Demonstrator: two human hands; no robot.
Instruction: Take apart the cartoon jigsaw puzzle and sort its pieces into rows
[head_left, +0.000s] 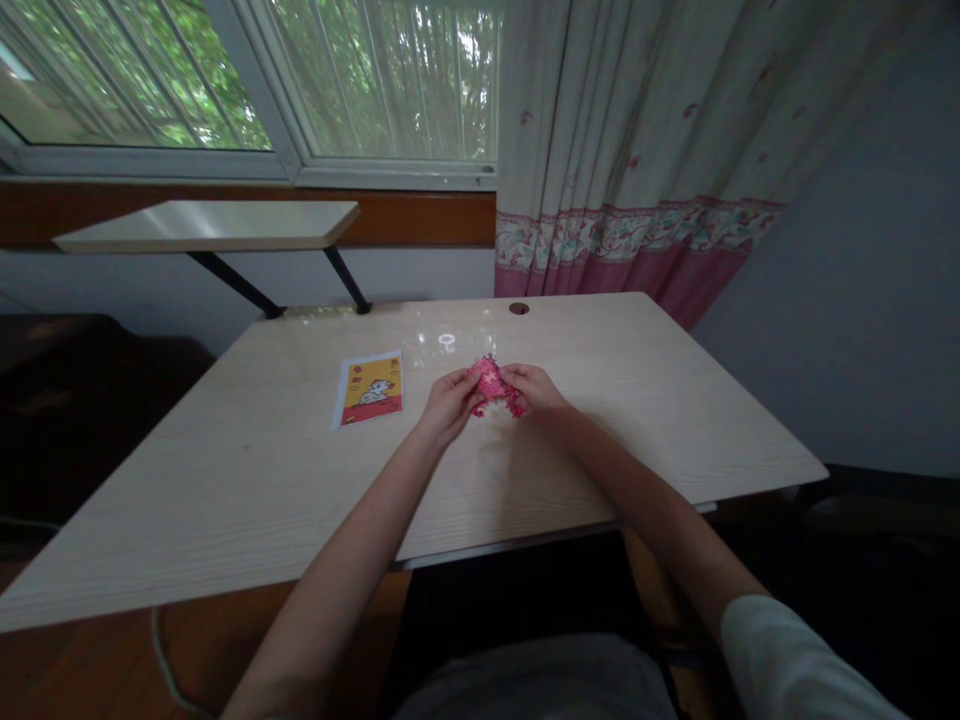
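Observation:
Near the middle of the desk, a small pink thing (pixel 490 379) with pale markings and an uneven edge is pinched between both hands; its kind is too small to make out. My left hand (pixel 451 398) grips it from the left, fingers closed. On the opposite side, my right hand (pixel 531 386) has its thumb and fingers closed on the right edge. Small red bits (pixel 516 404) show just under it, by the fingers. Left of my hands lies a picture card (pixel 373 390) with a white cartoon dog on yellow and red.
The pale wooden desk (pixel 300 500) has a round cable hole (pixel 519 309) near its back edge. A raised shelf (pixel 217 225) on black legs stands at the back left. Behind the desk are a barred window (pixel 382 80) and a patterned curtain (pixel 600 150).

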